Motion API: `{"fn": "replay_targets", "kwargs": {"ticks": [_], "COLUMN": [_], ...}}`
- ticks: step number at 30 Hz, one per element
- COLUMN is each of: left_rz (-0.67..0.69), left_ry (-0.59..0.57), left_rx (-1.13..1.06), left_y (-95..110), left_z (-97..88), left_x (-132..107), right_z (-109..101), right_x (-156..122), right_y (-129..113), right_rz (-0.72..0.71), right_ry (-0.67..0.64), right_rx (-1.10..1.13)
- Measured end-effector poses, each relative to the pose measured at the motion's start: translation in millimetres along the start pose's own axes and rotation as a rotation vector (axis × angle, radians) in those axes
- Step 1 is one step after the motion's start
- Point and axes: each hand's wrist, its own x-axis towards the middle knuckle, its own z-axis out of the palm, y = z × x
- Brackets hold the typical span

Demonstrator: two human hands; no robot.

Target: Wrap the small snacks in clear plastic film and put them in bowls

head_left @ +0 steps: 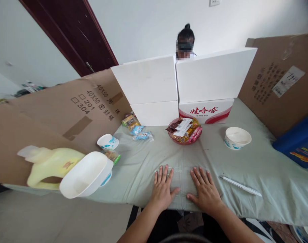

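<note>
Both palms lie flat near the front edge of the cloth-covered table (143, 162). My left hand (164, 189) has its fingers spread and holds nothing. Beside it, a short gap away, my right hand (204, 189) also rests open on the cloth. A white pen (241, 186) lies just right of my right hand, untouched. Beyond the hands stands a reddish bowl (177, 139) full of wrapped snacks (194, 134), with white paper slips (183, 126) on top. A paper bowl (238, 137) with a blue pattern stands farther right.
At left are a yellow jug (50, 163) on its side, a white plastic tub (86, 173), a paper cup (108, 141) and snack packets (135, 125). White boxes (154, 81) and cardboard (93, 108) wall the table. A blue container (299, 141) leans at right. A person (186, 37) is behind.
</note>
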Motion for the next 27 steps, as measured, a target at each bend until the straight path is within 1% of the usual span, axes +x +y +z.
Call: {"fn": "replay_targets", "kwargs": {"ticks": [2,4,5,7,8,9,10,11,13,14,15,16,18,24,27], "left_rz": [-0.079,-0.163,-0.203,-0.247,-0.233,-0.185,-0.102,0.004,0.197,0.256,0.284,0.289,0.282,0.325,0.285], "left_ry": [0.028,0.051,0.071,0.151,0.200,0.235,0.240,0.209,0.076,0.005,-0.049,-0.083,-0.100,-0.010,0.013], "left_rx": [0.027,0.043,0.045,0.033,0.012,-0.023,-0.070,-0.123,-0.220,-0.252,-0.273,-0.284,-0.290,-0.299,-0.353], "left_y": [-19,-38,-47,-58,-60,-59,-55,-51,-40,-35,-33,-31,-34,-50,-51], "left_z": [2.9,3.8,2.6,-4.9,-11.2,-18.8,-27.4,-36.3,-52.4,-58.5,-63.1,-65.9,-67.6,-63.7,-64.5], "left_x": [-4,-10,-13,-19,-23,-26,-29,-32,-36,-38,-39,-40,-41,-48,-49], "right_z": [2,1,0,-7,-12,-18,-25,-32,-43,-48,-51,-53,-55,-56,-57], "right_x": [-4,-9,-12,-19,-23,-27,-31,-35,-42,-45,-47,-48,-51,-55,-54], "right_y": [6,13,17,26,29,32,33,34,35,35,35,36,38,47,48], "right_rz": [0.039,0.067,0.080,0.072,0.039,-0.014,-0.079,-0.142,-0.221,-0.231,-0.226,-0.218,-0.205,-0.253,-0.257], "right_ry": [0.006,0.045,0.074,0.123,0.127,0.113,0.081,0.036,-0.060,-0.097,-0.123,-0.137,-0.138,-0.122,-0.134], "right_rx": [-0.018,-0.037,-0.046,-0.045,-0.029,-0.001,0.038,0.082,0.162,0.191,0.213,0.228,0.245,0.240,0.269]}}
